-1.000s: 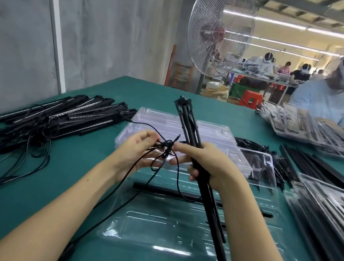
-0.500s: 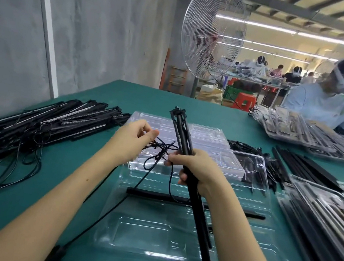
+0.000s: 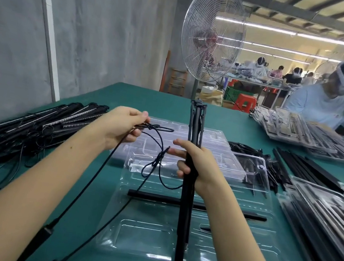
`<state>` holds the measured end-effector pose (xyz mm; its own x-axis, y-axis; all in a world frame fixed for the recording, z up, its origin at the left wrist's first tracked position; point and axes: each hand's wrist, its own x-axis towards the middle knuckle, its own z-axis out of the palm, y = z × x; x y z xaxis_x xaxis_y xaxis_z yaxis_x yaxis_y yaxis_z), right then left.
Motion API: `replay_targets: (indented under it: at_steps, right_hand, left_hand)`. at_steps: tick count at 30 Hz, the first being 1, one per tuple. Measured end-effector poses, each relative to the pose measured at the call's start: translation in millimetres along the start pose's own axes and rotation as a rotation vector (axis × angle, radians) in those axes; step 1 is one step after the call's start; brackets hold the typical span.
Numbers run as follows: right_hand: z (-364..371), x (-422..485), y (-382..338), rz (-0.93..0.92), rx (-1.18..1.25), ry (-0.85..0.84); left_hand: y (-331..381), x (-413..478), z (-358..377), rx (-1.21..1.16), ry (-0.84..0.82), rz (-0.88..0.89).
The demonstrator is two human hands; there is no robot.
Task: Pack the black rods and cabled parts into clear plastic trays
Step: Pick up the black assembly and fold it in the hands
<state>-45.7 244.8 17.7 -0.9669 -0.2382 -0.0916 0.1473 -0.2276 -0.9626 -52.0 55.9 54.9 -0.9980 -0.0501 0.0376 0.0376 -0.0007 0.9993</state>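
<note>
My right hand [image 3: 199, 167] grips a bundle of black rods [image 3: 195, 133] held nearly upright over a clear plastic tray [image 3: 151, 238] on the green table. My left hand [image 3: 123, 126] pinches a thin black cable [image 3: 158, 141] that loops and knots between both hands and trails down toward me. One black rod [image 3: 153, 196] lies flat across the tray. A second clear tray [image 3: 219, 146] sits behind it.
A heap of black rods with cables [image 3: 34, 128] lies at the left. Loose black rods [image 3: 307, 169] and filled trays [image 3: 331, 219] are at the right. Another worker [image 3: 329, 106] sits at the far right, and a standing fan [image 3: 211, 47] rises beyond the table.
My left hand has pulled the cable up and to the left, away from my right hand, stretching the loops out. The rod bundle has tipped more upright.
</note>
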Motion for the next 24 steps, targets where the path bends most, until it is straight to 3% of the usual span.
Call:
replay_targets:
  at_steps: [6, 12, 14, 18, 22, 24]
  right_hand:
    - [-12.8, -2.6, -12.6, -0.054, -0.018, -0.005]
    - [-8.7, -12.3, -28.6, -0.219, 0.118, 0.082]
    - [-1.6, -19.1, -37.8, -0.325, 0.210, 0.088]
    - [2.9, -39.3, -61.1, -0.574, 0.338, 0.088]
    - [-1.8, -56.9, -76.3, -0.694, 0.456, 0.091]
    - [-4.6, -63.4, -80.7, -0.727, 0.469, 0.107]
  left_hand:
    - [-39.2, 0.3, -48.1, 0.866, 0.121, 0.156]
    - [-67.6, -8.2, -44.7, 1.185, -0.008, 0.146]
    - [-71.6, -11.0, -32.6, 1.208, -0.025, 0.212]
    - [-73.2, -13.1, -6.3, 0.973, -0.063, 0.307]
    - [-77.4, -14.7, 16.1, 0.922, -0.171, 0.179]
    - [-77.1, -15.1, 22.0, 0.788, -0.204, 0.101]
